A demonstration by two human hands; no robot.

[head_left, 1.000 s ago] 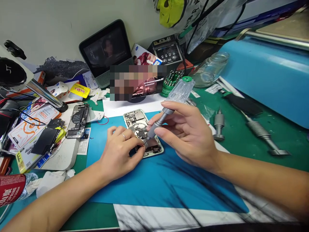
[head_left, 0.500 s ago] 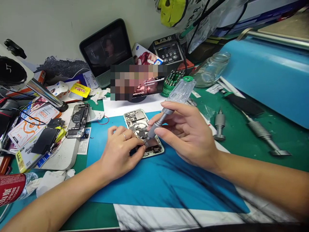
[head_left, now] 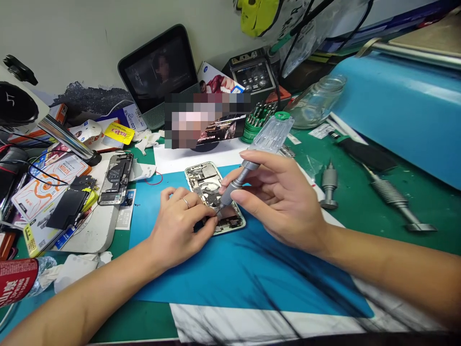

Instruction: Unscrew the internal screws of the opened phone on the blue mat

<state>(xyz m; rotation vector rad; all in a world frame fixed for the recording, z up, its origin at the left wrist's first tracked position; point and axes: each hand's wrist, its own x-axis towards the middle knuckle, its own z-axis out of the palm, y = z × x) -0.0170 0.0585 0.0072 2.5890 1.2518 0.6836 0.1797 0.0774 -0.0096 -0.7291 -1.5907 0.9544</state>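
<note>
Head view shows two bare hands at one opened phone (head_left: 212,192) lying on a blue mat (head_left: 230,274). Right hand (head_left: 281,202) pinches a grey screwdriver (head_left: 252,158) with a clear handle, tilted, its tip down near the phone's lower end. Left hand (head_left: 178,226), wearing one ring, has its fingertips curled against that same end; whether they grip anything there cannot be told. A second opened phone (head_left: 117,179) lies to the left on a white tray (head_left: 93,230). One glass jar (head_left: 317,102) stands behind. One red bottle (head_left: 18,281) bears white characters, too cut off to read.
</note>
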